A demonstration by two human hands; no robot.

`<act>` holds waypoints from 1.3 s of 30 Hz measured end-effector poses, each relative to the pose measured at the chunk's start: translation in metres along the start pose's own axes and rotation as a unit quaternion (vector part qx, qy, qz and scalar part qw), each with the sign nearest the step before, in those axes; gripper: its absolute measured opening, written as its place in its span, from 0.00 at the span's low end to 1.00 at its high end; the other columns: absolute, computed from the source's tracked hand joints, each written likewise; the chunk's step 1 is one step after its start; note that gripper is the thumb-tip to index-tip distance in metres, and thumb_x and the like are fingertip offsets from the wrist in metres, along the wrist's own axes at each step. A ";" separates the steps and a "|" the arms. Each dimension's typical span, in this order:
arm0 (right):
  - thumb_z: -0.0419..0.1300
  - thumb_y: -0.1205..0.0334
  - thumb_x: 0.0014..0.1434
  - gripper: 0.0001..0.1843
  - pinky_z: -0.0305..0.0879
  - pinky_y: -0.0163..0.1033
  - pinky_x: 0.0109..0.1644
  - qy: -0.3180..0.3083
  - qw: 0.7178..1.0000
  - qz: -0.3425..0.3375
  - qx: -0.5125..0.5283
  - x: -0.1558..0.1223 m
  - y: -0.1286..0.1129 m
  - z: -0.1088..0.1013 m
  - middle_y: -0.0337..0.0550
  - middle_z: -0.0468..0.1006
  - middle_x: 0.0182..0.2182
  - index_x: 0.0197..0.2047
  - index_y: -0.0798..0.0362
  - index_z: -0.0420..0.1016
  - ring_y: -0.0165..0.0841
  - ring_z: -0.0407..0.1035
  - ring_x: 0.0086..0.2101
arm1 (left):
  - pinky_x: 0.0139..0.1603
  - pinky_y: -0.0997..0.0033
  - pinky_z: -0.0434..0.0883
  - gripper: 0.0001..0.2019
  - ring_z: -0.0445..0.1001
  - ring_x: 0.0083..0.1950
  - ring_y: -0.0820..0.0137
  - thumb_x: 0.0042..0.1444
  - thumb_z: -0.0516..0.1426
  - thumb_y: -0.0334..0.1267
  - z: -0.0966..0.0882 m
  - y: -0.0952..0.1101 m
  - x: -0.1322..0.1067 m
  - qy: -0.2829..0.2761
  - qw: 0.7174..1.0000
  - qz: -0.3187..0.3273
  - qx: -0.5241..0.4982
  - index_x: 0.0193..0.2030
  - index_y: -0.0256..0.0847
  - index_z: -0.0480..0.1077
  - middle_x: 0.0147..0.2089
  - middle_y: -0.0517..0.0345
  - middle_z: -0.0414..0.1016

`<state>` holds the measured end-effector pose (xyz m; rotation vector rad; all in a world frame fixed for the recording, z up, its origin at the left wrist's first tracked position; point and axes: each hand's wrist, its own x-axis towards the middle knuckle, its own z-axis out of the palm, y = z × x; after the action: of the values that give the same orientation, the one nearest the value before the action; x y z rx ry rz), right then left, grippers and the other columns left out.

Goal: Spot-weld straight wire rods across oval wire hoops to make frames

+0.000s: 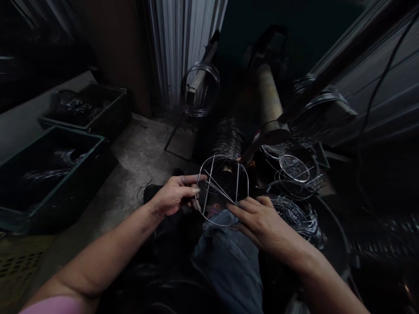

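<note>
A round wire frame (237, 179) with two straight crossbars is held over my lap, tilted toward me. My left hand (178, 194) pinches its left rim between thumb and fingers. At the lower right, my right hand (258, 218) has its fingers closed around the ends of a few thin straight wire rods (218, 188), which slant up and left across the ring. The right fingertips also lie close to the rim; whether they grip it is hidden. Just behind the frame is a stack of similar wire rings (228, 137). A blue-grey cloth (229, 253) covers my leg below.
A machine with a thick cylindrical arm (270, 93) stands ahead. Wire coils (199, 111) hang on a bar behind. Loose wire pieces (297, 220) and a round wire mesh (294, 168) lie on the right. Green bins (67, 133) with metal parts stand at left.
</note>
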<state>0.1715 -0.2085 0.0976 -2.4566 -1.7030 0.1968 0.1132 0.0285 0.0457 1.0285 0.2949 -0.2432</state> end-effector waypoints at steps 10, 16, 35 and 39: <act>0.53 0.63 0.61 0.16 0.51 0.47 0.48 0.066 0.998 0.000 0.017 -0.013 -0.015 -0.010 0.48 0.72 0.40 0.53 0.55 0.64 0.38 0.65 0.41 | 0.23 0.73 0.65 0.21 0.69 0.21 0.73 0.45 0.58 0.31 0.002 -0.005 -0.002 0.027 0.999 0.011 0.024 0.49 0.36 0.68 0.26 0.56 0.73; 0.50 0.71 0.60 0.16 0.55 0.45 0.45 0.191 0.981 0.009 -0.018 -0.017 -0.048 0.008 0.49 0.72 0.44 0.52 0.56 0.66 0.38 0.64 0.44 | 0.43 0.70 0.67 0.15 0.72 0.41 0.68 0.49 0.53 0.30 0.014 -0.020 -0.029 -0.020 0.916 0.172 0.363 0.45 0.40 0.72 0.41 0.53 0.75; 0.71 0.56 0.35 0.21 0.48 0.28 0.17 0.311 0.569 0.431 0.628 -0.017 -0.022 0.065 0.40 0.71 0.18 0.32 0.59 0.76 0.23 0.55 0.15 | 0.28 0.75 0.66 0.19 0.67 0.24 0.78 0.47 0.59 0.37 0.005 -0.050 -0.025 0.070 0.993 -0.001 0.094 0.48 0.35 0.70 0.29 0.57 0.73; 0.69 0.55 0.39 0.18 0.48 0.28 0.16 0.328 0.558 0.405 0.646 -0.004 -0.016 0.065 0.41 0.71 0.18 0.29 0.60 0.76 0.23 0.56 0.15 | 0.26 0.76 0.66 0.19 0.68 0.24 0.77 0.46 0.60 0.36 0.007 -0.037 -0.017 0.085 0.994 -0.001 0.066 0.47 0.34 0.71 0.28 0.55 0.73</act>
<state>0.1434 -0.2040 0.0373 -1.4545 0.1787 0.3609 0.0855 0.0052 0.0252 1.1813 0.4381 -0.1783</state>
